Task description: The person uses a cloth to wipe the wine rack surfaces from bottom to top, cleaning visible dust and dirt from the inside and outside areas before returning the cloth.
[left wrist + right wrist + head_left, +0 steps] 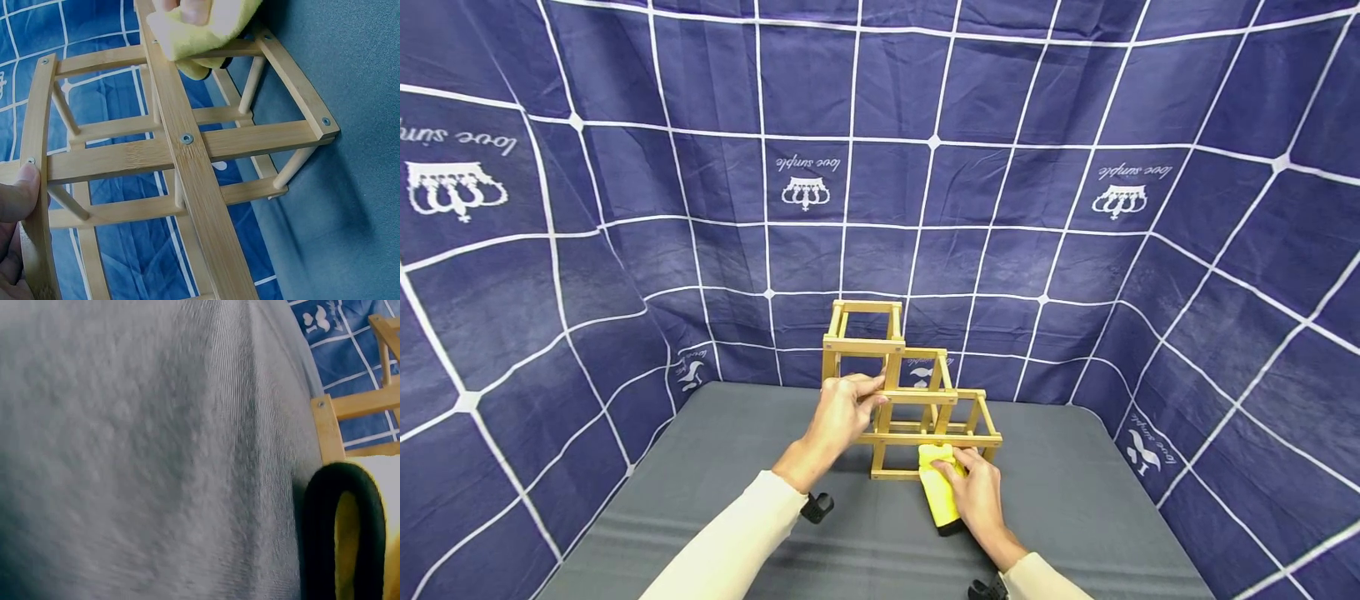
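Observation:
A stepped wooden rack [917, 397] of slats and round dowels stands on the grey surface, tallest at its left side. My left hand [844, 408] grips it near the middle tier; in the left wrist view the thumb [24, 187] lies on a slat beside a screw head. In my right hand [976, 492] is a folded yellow cloth [942, 492] with a black edge, pinched between thumb and fingers. The cloth's upper end is at the lowest long rail [925, 439]. Its black-bordered fold [344, 472] shows large in the right wrist view, where the right hand itself is out of sight.
Grey fabric [715, 450] covers the work surface around the rack. Behind and at both sides hangs a dark blue curtain [880, 192] with white grid lines, close behind the rack. Each wrist wears a black strap device [817, 507].

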`<state>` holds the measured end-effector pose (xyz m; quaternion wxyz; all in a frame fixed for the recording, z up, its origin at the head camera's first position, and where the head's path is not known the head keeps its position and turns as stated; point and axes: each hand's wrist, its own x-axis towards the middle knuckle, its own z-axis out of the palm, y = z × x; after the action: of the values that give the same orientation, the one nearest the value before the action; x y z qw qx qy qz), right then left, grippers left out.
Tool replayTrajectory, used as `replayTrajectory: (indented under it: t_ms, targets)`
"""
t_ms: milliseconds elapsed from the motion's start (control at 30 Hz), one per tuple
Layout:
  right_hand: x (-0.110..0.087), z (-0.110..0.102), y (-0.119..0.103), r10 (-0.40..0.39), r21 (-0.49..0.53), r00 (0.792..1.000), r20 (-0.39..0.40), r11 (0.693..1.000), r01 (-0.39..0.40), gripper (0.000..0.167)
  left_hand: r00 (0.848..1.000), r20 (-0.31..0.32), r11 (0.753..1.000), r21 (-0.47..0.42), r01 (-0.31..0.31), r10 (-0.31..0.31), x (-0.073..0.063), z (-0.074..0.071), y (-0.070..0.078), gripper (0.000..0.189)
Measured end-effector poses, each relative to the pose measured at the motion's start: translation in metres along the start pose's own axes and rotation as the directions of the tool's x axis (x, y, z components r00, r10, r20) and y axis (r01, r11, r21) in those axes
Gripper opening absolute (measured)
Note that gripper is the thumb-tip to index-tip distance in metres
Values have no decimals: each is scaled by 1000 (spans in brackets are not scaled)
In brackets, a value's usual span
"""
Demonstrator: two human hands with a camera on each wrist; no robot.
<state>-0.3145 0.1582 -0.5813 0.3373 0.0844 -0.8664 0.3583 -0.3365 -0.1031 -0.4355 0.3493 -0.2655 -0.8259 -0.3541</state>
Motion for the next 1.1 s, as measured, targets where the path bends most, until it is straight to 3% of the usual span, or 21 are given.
replayTrajectory:
  t_ms: [133, 300, 500, 567, 667, 767, 867, 1000, 1100]
  targets:
    - [1, 3, 1, -11, -75, 997, 79, 997, 17, 23, 1000, 15, 1000, -16, 24, -24, 1, 0, 1, 33]
    - [-2, 4, 4, -4, -131, 991, 134, 991, 21, 37, 999, 34, 999, -29, 39, -38, 1, 1, 3, 33]
    - [3, 3, 4, 167, 14, 979, 121, 985, -170, 28, 999, 34, 998, -41, 36, -35, 3, 2, 4, 33]
    - [7, 1, 3, 243, 116, 960, 141, 959, -260, 21, 999, 29, 999, -40, 33, -32, 3, 2, 3, 33]
    - [10, -2, 0, 315, 271, 928, 196, 893, -360, 16, 999, 17, 999, -33, 29, -28, 2, 1, 2, 34]
    - [13, -4, -3, 348, 312, 910, 227, 859, -406, 18, 1000, 10, 999, -38, 26, -26, 3, 0, 2, 34]
    - [16, -9, -4, 343, 227, 914, 215, 893, -389, 17, 1000, 8, 998, -52, 29, -29, 4, -1, 3, 34]
    - [15, -19, -1, 337, 89, 917, 212, 928, -362, 34, 999, 7, 998, -42, 40, -40, 2, -1, 3, 34]
    - [12, -33, 4, 304, 40, 927, 220, 946, -320, 41, 999, 4, 999, -21, 45, -45, 0, -1, 4, 35]
